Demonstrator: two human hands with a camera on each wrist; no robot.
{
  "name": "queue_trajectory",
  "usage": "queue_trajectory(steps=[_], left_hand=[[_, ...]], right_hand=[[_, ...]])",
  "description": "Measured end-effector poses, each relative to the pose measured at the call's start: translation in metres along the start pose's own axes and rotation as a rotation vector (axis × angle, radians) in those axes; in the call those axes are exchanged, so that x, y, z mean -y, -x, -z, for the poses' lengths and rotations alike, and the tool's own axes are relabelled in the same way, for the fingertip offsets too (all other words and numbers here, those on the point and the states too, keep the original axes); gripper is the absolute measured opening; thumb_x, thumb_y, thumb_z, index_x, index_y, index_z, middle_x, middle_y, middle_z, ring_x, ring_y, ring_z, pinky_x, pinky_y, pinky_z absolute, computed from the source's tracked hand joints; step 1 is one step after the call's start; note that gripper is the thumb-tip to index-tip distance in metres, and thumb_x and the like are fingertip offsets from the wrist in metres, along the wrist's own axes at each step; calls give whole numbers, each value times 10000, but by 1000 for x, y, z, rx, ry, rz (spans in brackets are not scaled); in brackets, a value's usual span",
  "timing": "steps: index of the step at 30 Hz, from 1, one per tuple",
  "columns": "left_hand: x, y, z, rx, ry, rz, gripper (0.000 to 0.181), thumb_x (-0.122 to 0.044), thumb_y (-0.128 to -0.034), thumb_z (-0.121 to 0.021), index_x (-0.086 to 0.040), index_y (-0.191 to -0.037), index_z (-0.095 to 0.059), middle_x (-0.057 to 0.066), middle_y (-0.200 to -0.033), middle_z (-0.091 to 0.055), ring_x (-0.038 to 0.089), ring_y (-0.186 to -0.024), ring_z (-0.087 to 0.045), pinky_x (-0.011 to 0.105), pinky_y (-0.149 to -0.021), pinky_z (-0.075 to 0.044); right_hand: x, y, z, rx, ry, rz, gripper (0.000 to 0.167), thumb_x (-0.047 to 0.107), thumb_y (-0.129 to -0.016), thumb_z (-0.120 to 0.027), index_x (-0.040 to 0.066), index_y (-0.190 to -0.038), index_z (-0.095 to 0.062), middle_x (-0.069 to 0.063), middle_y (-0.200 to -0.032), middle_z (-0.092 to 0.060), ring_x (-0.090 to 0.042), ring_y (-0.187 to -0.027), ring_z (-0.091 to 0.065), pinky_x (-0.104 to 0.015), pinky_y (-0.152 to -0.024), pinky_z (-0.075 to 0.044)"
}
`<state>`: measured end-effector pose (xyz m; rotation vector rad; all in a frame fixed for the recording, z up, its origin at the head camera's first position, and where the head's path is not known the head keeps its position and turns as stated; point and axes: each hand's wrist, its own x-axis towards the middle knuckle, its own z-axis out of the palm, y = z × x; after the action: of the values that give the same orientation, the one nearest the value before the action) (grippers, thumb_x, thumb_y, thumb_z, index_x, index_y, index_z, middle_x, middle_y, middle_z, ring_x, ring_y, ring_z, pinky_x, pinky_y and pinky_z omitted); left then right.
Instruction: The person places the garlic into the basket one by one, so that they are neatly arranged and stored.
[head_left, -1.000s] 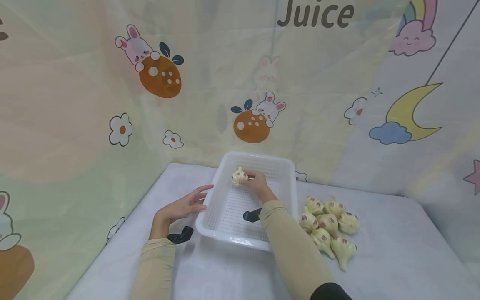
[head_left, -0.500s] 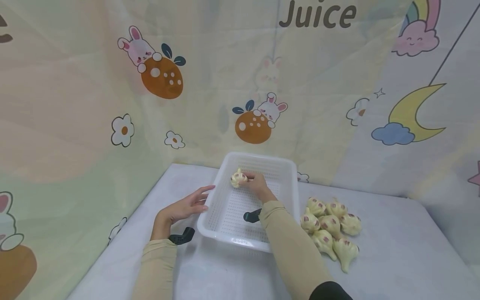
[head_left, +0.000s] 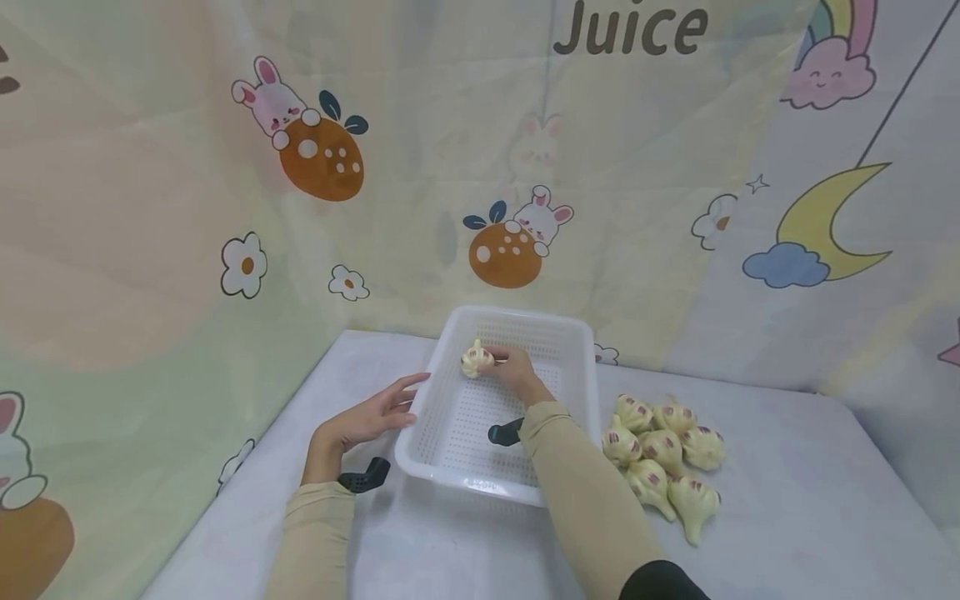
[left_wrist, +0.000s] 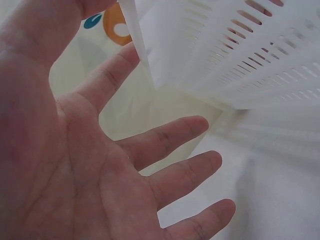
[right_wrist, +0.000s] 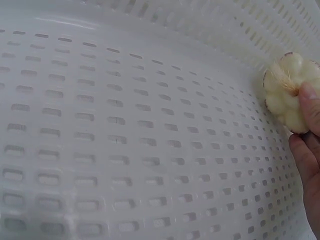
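My right hand is inside the white slotted basket, pinching a garlic bulb near the basket's far left corner. The right wrist view shows thumb and fingers on the pale bulb, its root tuft facing the camera; most of the hand is cut off by the frame edge. At the basket's left rim, my left hand touches with its fingertips. Seen from the left wrist, its fingers are spread and mostly straight beside the basket wall.
Several garlic bulbs lie grouped on the white-covered table, just right of the basket. A patterned cloth backdrop rises behind the table. A black wrist camera mount sits by the left wrist.
The garlic bulb in my right hand has moved slightly downward in the head view. My left hand stays at the rim, and the view shifts a little.
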<state>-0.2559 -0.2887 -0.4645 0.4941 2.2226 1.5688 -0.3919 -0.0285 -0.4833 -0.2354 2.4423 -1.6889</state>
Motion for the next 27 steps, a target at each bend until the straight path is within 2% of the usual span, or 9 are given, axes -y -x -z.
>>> queue_trajectory(steps=[10, 16, 21, 27], left_hand=[[-1, 1, -1, 5, 9, -9, 690, -216, -932, -593, -370, -1484, -207, 136, -1534, -284, 363, -1401, -294, 598, -1072, -274], [0, 1, -2, -4, 21, -4, 695, -249, -922, -610, -385, -1477, -213, 109, -1531, -296, 352, -1407, -285, 609, -1075, -260], [2, 1, -2, -5, 8, 7, 707, -286, -912, -620, -385, -1478, -208, 105, -1530, -301, 356, -1403, -294, 620, -1066, -265], [3, -1, 1, -4, -7, 18, 708, -288, -911, -621, -395, -1476, -207, 90, -1529, -301, 346, -1399, -305, 620, -1063, -272]], right_hand=[[4, 6, 1, 13, 0, 20, 463, 77, -793, -753, 46, -1237, -624, -138, -1254, -627, -260, -1124, -611, -343, -950, -479], [7, 8, 3, 22, 14, 40, 459, 66, -805, -739, 12, -1242, -610, -162, -1259, -618, -267, -1135, -610, -343, -954, -477], [7, 9, 5, 39, 49, 22, 472, 111, -812, -743, 33, -1257, -605, -136, -1284, -606, -265, -1168, -581, -380, -1004, -439], [10, 5, 9, 24, 110, -18, 534, 197, -829, -736, 61, -1314, -559, -126, -1361, -548, -294, -1284, -485, -424, -1070, -369]])
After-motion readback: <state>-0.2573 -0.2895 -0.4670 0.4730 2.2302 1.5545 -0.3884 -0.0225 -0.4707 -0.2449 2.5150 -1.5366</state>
